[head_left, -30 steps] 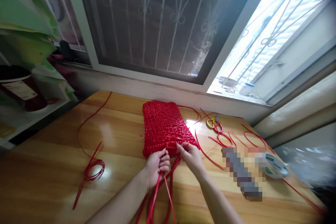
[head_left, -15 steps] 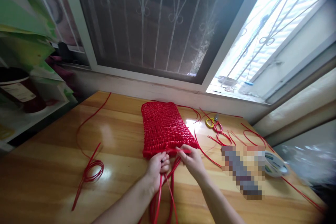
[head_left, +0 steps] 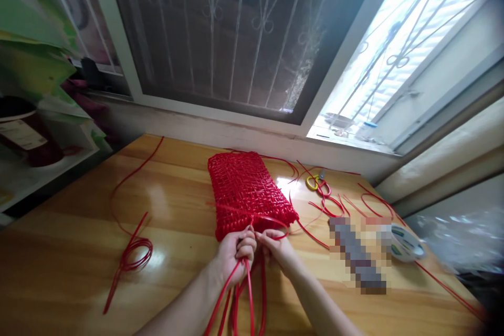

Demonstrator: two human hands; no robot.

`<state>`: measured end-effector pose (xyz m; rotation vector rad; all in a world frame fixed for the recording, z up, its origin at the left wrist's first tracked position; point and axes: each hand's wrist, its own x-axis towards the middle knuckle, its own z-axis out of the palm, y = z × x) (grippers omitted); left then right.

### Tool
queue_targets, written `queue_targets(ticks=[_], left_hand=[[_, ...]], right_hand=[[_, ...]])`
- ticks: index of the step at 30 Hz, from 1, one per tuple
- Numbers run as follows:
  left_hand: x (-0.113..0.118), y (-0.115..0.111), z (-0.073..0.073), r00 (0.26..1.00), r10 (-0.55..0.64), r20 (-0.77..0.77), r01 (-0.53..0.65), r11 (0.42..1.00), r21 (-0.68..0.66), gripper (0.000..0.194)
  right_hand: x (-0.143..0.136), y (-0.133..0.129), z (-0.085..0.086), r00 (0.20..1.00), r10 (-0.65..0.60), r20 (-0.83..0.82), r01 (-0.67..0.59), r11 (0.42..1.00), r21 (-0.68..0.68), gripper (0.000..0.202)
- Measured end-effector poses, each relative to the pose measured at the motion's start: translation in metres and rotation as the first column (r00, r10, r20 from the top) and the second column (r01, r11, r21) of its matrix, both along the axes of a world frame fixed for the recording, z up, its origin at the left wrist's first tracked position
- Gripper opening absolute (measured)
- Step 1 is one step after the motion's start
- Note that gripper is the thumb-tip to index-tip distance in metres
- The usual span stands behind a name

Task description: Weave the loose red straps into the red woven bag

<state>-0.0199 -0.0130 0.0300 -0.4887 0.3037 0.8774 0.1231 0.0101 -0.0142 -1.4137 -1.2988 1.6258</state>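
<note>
Red strips (head_left: 251,294) are hanging from the left hand (head_left: 236,252), whose fingers are curling closed around them, probably to keep the lengths gathered and away from the edge. Close beside it, the right hand (head_left: 275,249) is pinching thumb to forefinger on what seems to be a looped strip (head_left: 271,218); its exact grip is too small to tell. That loop is arching over the near part of the woven bag (head_left: 246,184), perhaps left slack to give the fingers free length.

The bag is lying on the table (head_left: 177,283), just beyond both hands: its near edge is meeting the left fingertips, and its body is stretching toward the wall (head_left: 216,128). Lying so, it is likely letting the table bear its weight. Scissors (head_left: 313,182) are resting to its right, and a coil (head_left: 126,261) is sitting well apart on the left, presumably wound against tangling.
</note>
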Motion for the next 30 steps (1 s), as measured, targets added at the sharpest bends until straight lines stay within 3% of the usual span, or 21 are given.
queue_targets(ticks=[4,10,12,14,18,21,24,27,28,30], left_hand=[[0.006,-0.003,-0.003,0.996,0.072,0.057,-0.073,0.997,0.005,0.017],[0.016,0.000,-0.012,0.966,0.127,-0.226,-0.103,0.988,0.117,0.021],[0.019,-0.001,-0.016,0.898,0.184,-0.400,-0.109,0.973,0.201,0.021],[0.021,-0.002,-0.019,0.784,0.250,-0.569,-0.088,0.951,0.298,0.017],[0.021,-0.004,-0.025,0.561,0.359,-0.746,-0.019,0.906,0.422,0.017],[0.019,-0.001,-0.030,0.433,0.433,-0.790,-0.018,0.881,0.473,0.025],[0.015,0.009,-0.037,0.381,0.482,-0.789,-0.047,0.863,0.504,0.024],[0.011,0.024,-0.043,0.391,0.514,-0.763,-0.135,0.852,0.505,0.025],[0.010,0.030,-0.044,0.396,0.519,-0.758,-0.145,0.850,0.507,0.025],[0.007,0.043,-0.043,0.414,0.525,-0.744,-0.154,0.846,0.511,0.018]], right_hand=[[-0.020,0.004,-0.012,0.997,-0.029,-0.077,0.024,0.997,-0.073,0.034],[-0.033,0.015,-0.020,0.996,-0.029,-0.087,0.024,0.998,-0.062,0.024],[-0.028,0.016,-0.018,0.997,0.018,-0.070,-0.024,0.996,-0.086,0.023],[-0.019,0.016,-0.010,0.990,0.139,-0.024,-0.141,0.982,-0.130,0.025],[0.008,0.016,0.026,0.846,0.514,0.144,-0.494,0.856,-0.155,0.031],[0.017,0.016,0.063,0.814,0.548,0.194,-0.547,0.835,-0.059,0.035],[0.006,0.019,0.092,0.857,0.513,0.051,-0.516,0.852,0.087,0.034],[-0.022,0.026,0.097,0.905,0.422,-0.052,-0.392,0.875,0.286,0.042],[-0.033,0.029,0.093,0.931,0.365,0.021,-0.347,0.865,0.362,0.039],[-0.054,0.036,0.082,0.936,0.194,0.295,-0.329,0.781,0.530,0.030]])
